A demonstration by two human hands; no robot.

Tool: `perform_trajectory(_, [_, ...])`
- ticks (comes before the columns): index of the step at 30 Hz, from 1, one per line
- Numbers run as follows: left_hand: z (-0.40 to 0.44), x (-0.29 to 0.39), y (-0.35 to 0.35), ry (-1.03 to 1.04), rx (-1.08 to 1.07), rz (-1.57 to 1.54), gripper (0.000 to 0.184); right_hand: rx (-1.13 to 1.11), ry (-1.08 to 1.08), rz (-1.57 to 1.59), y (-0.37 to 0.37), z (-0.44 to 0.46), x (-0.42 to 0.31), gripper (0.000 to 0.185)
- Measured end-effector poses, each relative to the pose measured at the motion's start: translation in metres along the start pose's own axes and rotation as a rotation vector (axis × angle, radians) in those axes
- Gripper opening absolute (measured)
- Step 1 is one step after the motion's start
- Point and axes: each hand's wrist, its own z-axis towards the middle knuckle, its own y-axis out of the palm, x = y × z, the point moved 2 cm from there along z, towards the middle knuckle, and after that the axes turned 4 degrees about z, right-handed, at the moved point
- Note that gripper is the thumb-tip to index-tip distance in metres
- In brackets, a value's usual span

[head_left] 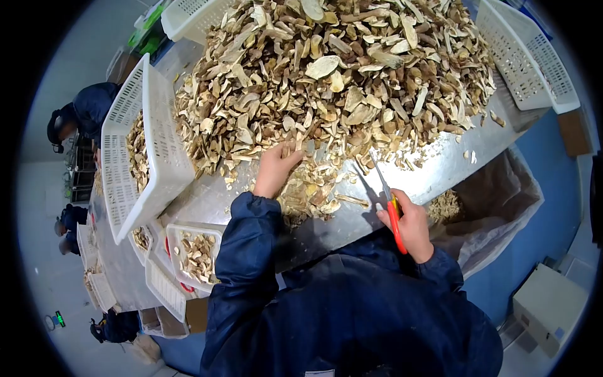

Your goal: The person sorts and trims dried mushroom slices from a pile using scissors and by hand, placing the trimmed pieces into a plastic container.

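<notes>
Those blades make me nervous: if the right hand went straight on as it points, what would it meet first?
The right hand holds scissors out front; their tips would likely meet the heap of mushroom slices first, at its near edge, though depth is unclear.

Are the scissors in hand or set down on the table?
In hand: the right hand grips the red-handled scissors, with the blades pointing toward the pile of slices.
</notes>
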Motion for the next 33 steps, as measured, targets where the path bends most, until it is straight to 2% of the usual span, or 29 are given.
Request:
perform_trajectory(4, [-0.032, 0.015, -0.002, -0.266, -0.259, -0.607, 0.018, -0.024, 0.009, -0.001, -0.001, 0.002, -0.003, 0.05])
perform_trajectory(7, [-0.041, 0.016, -0.01, -0.169, -0.32, -0.857, 0.028, -0.031, 0.018, 0.008, -0.003, 0.001, -0.001, 0.051])
perform_trajectory(8, [-0.047, 0.018, -0.012, -0.154, -0.324, -0.932, 0.036, -0.035, 0.025, 0.014, -0.002, 0.0, -0.001, 0.051])
perform_trajectory(12, [-0.062, 0.038, -0.003, -0.146, -0.317, -0.897, 0.037, -0.104, 0.002, 0.077, -0.004, -0.001, -0.008, 0.057])
perform_trajectory(15, [-0.073, 0.048, 0.007, -0.223, -0.244, -0.841, 0.041, -0.139, -0.077, 0.113, -0.003, -0.001, -0.022, 0.062])
perform_trajectory(17, [-0.079, 0.052, 0.011, -0.148, -0.225, -0.832, 0.035, -0.131, -0.185, 0.08, 0.001, -0.003, -0.028, 0.065])
perform_trajectory(19, [-0.089, 0.059, 0.017, -0.1, -0.166, -0.846, 0.03, -0.191, -0.183, 0.055, 0.004, -0.006, -0.035, 0.066])
perform_trajectory(20, [-0.092, 0.058, 0.02, -0.047, -0.127, -0.9, 0.022, -0.21, -0.187, 0.049, 0.006, -0.008, -0.038, 0.066])
perform_trajectory(23, [-0.107, 0.056, 0.015, -0.024, -0.153, -0.954, 0.021, -0.226, -0.202, 0.021, 0.011, -0.018, -0.043, 0.065])
perform_trajectory(24, [-0.115, 0.059, 0.016, 0.003, -0.102, -0.973, 0.019, -0.222, -0.205, 0.003, 0.011, -0.022, -0.046, 0.065])
perform_trajectory(26, [-0.127, 0.054, 0.015, -0.062, -0.109, -1.155, 0.017, -0.202, -0.243, -0.025, 0.015, -0.029, -0.048, 0.064])
perform_trajectory(27, [-0.135, 0.046, 0.007, -0.082, -0.085, -1.244, 0.016, -0.271, -0.139, -0.02, 0.013, -0.031, -0.051, 0.064])
perform_trajectory(28, [-0.141, 0.038, -0.001, -0.111, 0.033, -1.237, 0.011, -0.278, -0.112, -0.01, 0.012, -0.034, -0.053, 0.063])
perform_trajectory(29, [-0.156, 0.025, -0.022, -0.028, 0.267, -1.061, 0.011, -0.281, -0.079, -0.007, 0.011, -0.038, -0.051, 0.063])
perform_trajectory(33, [-0.217, -0.036, -0.111, 0.257, 1.033, -0.329, 0.012, -0.191, -0.173, 0.057, 0.009, -0.052, -0.041, 0.056])
